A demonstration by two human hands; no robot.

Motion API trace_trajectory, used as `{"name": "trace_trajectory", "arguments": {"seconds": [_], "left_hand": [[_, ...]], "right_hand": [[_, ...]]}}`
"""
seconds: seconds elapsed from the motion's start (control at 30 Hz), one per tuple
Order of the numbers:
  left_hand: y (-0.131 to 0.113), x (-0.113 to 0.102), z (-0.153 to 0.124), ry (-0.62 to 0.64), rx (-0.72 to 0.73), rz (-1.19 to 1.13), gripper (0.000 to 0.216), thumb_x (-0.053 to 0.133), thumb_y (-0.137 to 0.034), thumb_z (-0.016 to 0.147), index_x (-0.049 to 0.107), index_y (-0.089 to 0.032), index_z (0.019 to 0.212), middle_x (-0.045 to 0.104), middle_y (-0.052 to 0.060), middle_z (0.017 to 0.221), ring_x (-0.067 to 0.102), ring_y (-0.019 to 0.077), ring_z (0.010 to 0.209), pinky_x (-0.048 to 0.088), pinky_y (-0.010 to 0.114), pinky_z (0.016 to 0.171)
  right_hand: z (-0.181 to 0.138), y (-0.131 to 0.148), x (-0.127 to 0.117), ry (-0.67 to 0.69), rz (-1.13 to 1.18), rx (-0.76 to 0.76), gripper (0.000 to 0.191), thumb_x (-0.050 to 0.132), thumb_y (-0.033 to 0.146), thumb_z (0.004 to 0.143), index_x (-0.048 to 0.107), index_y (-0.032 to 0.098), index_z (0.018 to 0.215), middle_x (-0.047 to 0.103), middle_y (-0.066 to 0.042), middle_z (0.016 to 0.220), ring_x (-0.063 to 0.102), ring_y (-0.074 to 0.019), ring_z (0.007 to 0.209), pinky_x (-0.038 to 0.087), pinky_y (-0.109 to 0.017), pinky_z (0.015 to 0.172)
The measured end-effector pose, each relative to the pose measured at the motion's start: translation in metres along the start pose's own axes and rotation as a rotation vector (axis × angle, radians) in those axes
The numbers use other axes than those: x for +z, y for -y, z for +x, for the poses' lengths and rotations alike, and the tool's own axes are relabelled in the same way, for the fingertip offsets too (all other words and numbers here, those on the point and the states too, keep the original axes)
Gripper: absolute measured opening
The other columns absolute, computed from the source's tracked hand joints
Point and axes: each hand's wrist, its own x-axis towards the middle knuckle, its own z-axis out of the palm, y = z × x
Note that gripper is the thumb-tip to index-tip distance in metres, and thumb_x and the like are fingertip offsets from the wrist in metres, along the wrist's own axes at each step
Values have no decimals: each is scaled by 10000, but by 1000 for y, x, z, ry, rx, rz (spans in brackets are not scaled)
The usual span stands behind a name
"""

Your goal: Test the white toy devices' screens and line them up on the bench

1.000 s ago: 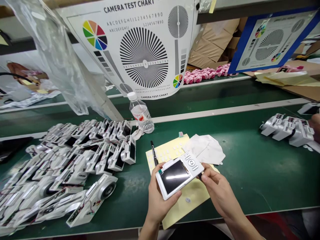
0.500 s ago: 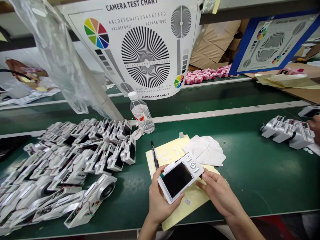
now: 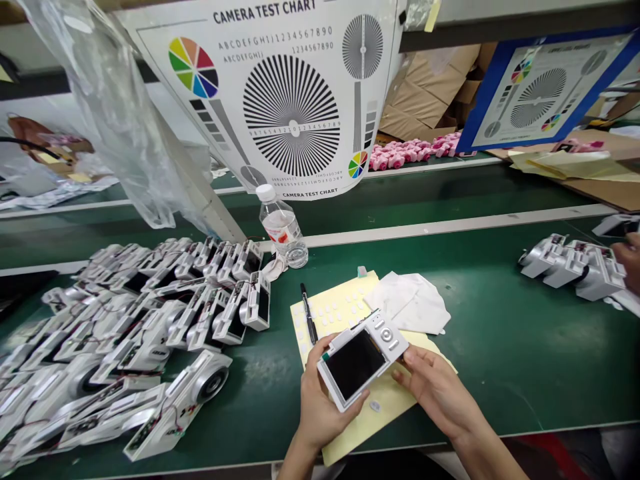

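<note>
A small white camera (image 3: 361, 359) with a dark rear screen and round buttons is gripped between both hands above a yellow sticker sheet (image 3: 345, 311). My left hand (image 3: 320, 400) wraps around its left end, thumb on the top edge. My right hand (image 3: 434, 390) pinches its right end by the button panel. The screen faces up at me.
Several white camera bodies (image 3: 125, 333) lie heaped on the green bench at left. A black pen (image 3: 308, 319), white cloth (image 3: 413, 303) and water bottle (image 3: 281, 228) sit nearby. Another person's hand (image 3: 629, 257) touches more cameras (image 3: 570, 263) at far right. A test chart (image 3: 285, 100) hangs behind.
The camera has sunk slightly toward me and tilted; the bright glare on its screen is gone. Both hands keep their hold.
</note>
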Motion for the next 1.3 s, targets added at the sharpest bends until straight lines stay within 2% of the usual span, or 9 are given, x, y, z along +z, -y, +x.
{"name": "trace_trajectory", "arguments": {"seconds": [0.17, 0.33, 0.47, 0.67, 0.87, 1.0, 1.17, 1.3], "left_hand": [[1, 4, -2, -42, 26, 12, 640, 673, -332, 627, 387, -207, 1186, 567, 69, 1079, 585, 221, 961, 502, 318, 825], [-1, 3, -1, -62, -91, -43, 635, 677, -389, 611, 413, -200, 1157, 567, 73, 1066, 578, 245, 966, 489, 355, 837], [-4, 4, 0, -68, -149, -71, 632, 681, -371, 597, 420, -202, 1147, 567, 70, 1057, 573, 248, 967, 490, 350, 822], [-2, 6, 0, -78, -245, -127, 648, 683, -366, 577, 415, -208, 1145, 545, 68, 1086, 560, 241, 964, 464, 346, 834], [1, 9, 3, -27, -383, -406, 705, 695, -453, 572, 400, -184, 1153, 547, 90, 1086, 542, 255, 999, 439, 356, 868], [0, 11, 1, -39, -385, -371, 725, 691, -474, 571, 391, -180, 1161, 527, 106, 1123, 537, 269, 1014, 449, 368, 856], [-4, 8, -1, -76, -269, -122, 659, 681, -413, 586, 411, -194, 1145, 532, 86, 1094, 550, 256, 977, 459, 376, 849], [-4, 7, -1, -81, -236, -114, 648, 681, -391, 584, 417, -193, 1142, 537, 85, 1089, 550, 259, 979, 458, 379, 851]], "right_hand": [[3, 2, -1, -21, 31, 36, 253, 775, 308, 564, 685, 137, 726, 601, -63, 881, 515, -119, 793, 462, -195, 636], [1, 5, 3, -27, -15, -42, 257, 775, 303, 557, 586, 129, 539, 540, -7, 699, 502, -82, 647, 483, -197, 580], [3, 6, 5, -44, -29, -51, 255, 779, 303, 550, 605, 118, 568, 535, 2, 641, 519, -60, 575, 493, -182, 590], [5, 7, 8, -89, -14, -22, 262, 805, 290, 497, 631, 120, 595, 561, 6, 633, 544, -57, 573, 488, -163, 589], [4, 8, 7, -70, -67, -59, 263, 796, 274, 515, 585, 119, 534, 545, 14, 635, 556, -61, 555, 488, -175, 565], [4, 8, 7, -79, -73, -77, 272, 794, 275, 516, 573, 118, 522, 548, 9, 631, 566, -69, 565, 504, -183, 582], [7, 6, 7, -117, -30, -64, 274, 807, 283, 487, 600, 117, 555, 571, 6, 630, 583, -68, 590, 515, -170, 622], [7, 5, 4, -105, -46, -63, 275, 801, 278, 501, 581, 118, 545, 581, 8, 592, 575, -64, 549, 509, -167, 583]]}}
